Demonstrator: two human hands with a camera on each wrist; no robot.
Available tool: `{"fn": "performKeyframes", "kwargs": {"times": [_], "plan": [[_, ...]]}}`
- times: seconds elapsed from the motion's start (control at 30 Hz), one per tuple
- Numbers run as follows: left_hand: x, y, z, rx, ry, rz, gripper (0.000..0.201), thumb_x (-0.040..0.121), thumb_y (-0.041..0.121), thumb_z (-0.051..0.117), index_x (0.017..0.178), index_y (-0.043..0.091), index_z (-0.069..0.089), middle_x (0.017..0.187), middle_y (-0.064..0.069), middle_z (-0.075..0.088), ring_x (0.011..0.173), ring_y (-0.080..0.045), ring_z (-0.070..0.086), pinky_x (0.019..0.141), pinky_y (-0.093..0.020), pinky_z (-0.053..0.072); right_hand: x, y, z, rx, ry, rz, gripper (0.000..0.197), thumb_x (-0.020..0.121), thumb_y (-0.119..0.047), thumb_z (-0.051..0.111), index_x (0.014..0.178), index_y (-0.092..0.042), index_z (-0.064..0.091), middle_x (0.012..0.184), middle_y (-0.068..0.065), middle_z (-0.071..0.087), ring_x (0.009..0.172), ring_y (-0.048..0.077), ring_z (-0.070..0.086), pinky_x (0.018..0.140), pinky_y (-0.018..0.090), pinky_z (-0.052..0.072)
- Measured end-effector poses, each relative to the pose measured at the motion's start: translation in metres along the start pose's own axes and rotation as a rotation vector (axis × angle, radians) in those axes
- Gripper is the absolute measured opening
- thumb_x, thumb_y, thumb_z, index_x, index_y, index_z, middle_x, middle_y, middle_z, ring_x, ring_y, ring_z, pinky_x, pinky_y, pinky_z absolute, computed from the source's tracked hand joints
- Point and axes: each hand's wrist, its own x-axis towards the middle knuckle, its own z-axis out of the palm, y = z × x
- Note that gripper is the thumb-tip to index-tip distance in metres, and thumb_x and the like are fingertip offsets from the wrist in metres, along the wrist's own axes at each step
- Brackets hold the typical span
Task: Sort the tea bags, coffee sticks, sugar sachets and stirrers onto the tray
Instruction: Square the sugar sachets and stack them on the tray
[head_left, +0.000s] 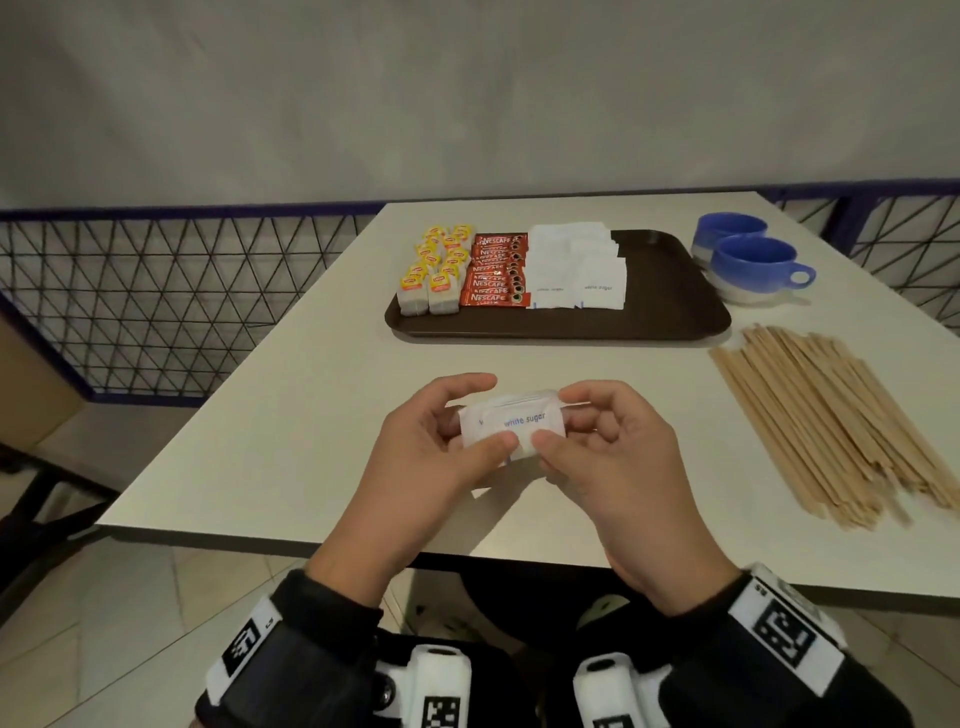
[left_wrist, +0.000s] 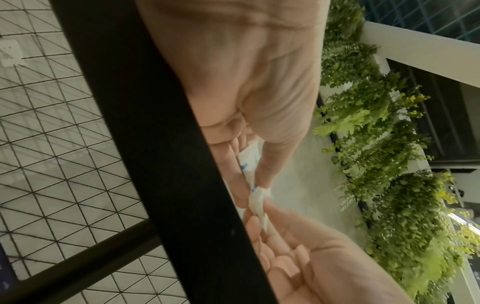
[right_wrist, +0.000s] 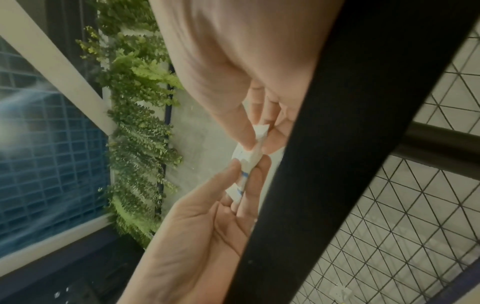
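Note:
Both hands hold a small stack of white sugar sachets (head_left: 511, 423) just above the near part of the white table (head_left: 291, 426). My left hand (head_left: 485, 415) pinches its left end and my right hand (head_left: 561, 415) pinches its right end. The left wrist view shows the stack (left_wrist: 257, 198) edge-on, and so does the right wrist view (right_wrist: 248, 157). On the brown tray (head_left: 670, 306) lie rows of yellow-tagged tea bags (head_left: 436, 270), red coffee sticks (head_left: 498, 273) and white sugar sachets (head_left: 574, 270). Its right half is bare. Wooden stirrers (head_left: 841, 426) lie piled on the table to the right.
Two blue cups (head_left: 748, 260) stand right of the tray at the back. A wire-mesh railing (head_left: 156, 291) runs along the table's left and far sides. The table's near edge is just below my hands.

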Motion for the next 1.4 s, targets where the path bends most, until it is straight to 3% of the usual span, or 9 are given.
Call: {"fn": "performKeyframes", "kwargs": {"times": [0.13,0.27,0.37,0.57,0.77,0.97,1.1,1.3,1.4], "plan": [[-0.003,-0.002,0.003,0.093,-0.032,0.03,0.055,0.086,0.005,0.08,0.13,0.033,0.061,0.091,-0.006,0.078,0.084,-0.022,0.076,0.076,-0.032,0.062,0.002,-0.002,-0.002,-0.249,-0.13,-0.043,0.04,0.084,-0.025,0.079,0.116,-0.044,0.063,0.109,-0.006,0.069,0.102,0.019,0.07,0.086,0.04,0.061],[-0.003,-0.006,0.004,0.232,-0.096,0.033,0.06,0.085,0.012,0.082,0.128,0.045,0.058,0.09,0.001,0.077,0.086,-0.018,0.075,0.081,-0.034,0.059,0.021,-0.046,-0.018,-0.852,-0.476,-0.203,0.008,0.088,-0.026,0.075,0.089,-0.035,0.074,0.086,-0.016,0.07,0.082,0.003,0.063,0.074,0.024,0.051],[0.009,0.01,-0.001,0.158,-0.214,-0.048,0.06,0.084,0.005,0.082,0.13,0.034,0.058,0.099,-0.004,0.078,0.091,-0.026,0.076,0.092,-0.045,0.06,0.053,-0.092,-0.031,-1.068,-0.611,-0.151,0.004,0.089,-0.027,0.077,0.088,-0.031,0.076,0.08,-0.015,0.07,0.075,-0.001,0.063,0.065,0.016,0.049],[0.091,0.069,-0.013,0.548,-0.205,0.2,0.016,0.092,0.011,0.073,0.102,0.023,0.071,0.091,0.0,0.076,0.086,-0.023,0.07,0.081,-0.037,0.057,0.168,-0.139,-0.05,-1.137,-0.486,-0.036,0.01,0.084,-0.016,0.083,0.084,-0.024,0.076,0.075,-0.006,0.072,0.075,0.016,0.063,0.066,0.029,0.05],[0.169,0.06,0.009,0.97,-0.259,0.261,0.016,0.096,0.02,0.062,0.108,0.027,0.07,0.105,0.013,0.068,0.092,-0.008,0.06,0.071,-0.012,0.044,0.25,-0.107,-0.034,-1.267,-0.455,-0.006,0.014,0.084,-0.011,0.08,0.096,-0.015,0.074,0.088,0.0,0.067,0.075,0.015,0.059,0.065,0.026,0.054],[0.209,0.047,0.035,1.207,-0.356,0.222,0.042,0.097,0.011,0.05,0.136,0.018,0.063,0.137,-0.002,0.063,0.124,-0.021,0.057,0.103,-0.034,0.049,0.278,-0.075,-0.017,-1.363,-0.543,-0.03,0.017,0.088,-0.014,0.078,0.104,-0.014,0.074,0.1,0.004,0.071,0.077,0.015,0.061,0.063,0.024,0.055],[0.214,0.032,0.044,1.339,-0.426,0.251,0.031,0.098,0.016,0.049,0.121,0.014,0.069,0.122,-0.008,0.062,0.11,-0.026,0.058,0.097,-0.045,0.051,0.28,-0.07,-0.013,-1.394,-0.538,-0.116,0.02,0.09,-0.017,0.078,0.109,-0.016,0.072,0.104,0.001,0.071,0.078,0.013,0.063,0.06,0.02,0.053],[0.205,0.015,0.05,1.352,-0.498,0.27,0.037,0.103,0.039,0.046,0.122,0.014,0.066,0.122,-0.005,0.056,0.113,-0.021,0.054,0.102,-0.042,0.046,0.278,-0.063,-0.014,-1.385,-0.43,-0.15,0.037,0.088,-0.024,0.08,0.121,-0.013,0.068,0.112,0.003,0.069,0.095,0.019,0.069,0.075,0.025,0.054],[0.204,0.013,0.052,1.349,-0.496,0.25,0.047,0.101,0.051,0.043,0.119,0.015,0.067,0.124,-0.006,0.054,0.115,-0.022,0.052,0.104,-0.041,0.044,0.277,-0.069,-0.02,-1.41,-0.404,-0.175,0.034,0.086,-0.021,0.081,0.118,-0.015,0.07,0.108,0.001,0.07,0.088,0.017,0.067,0.068,0.022,0.051]]}}
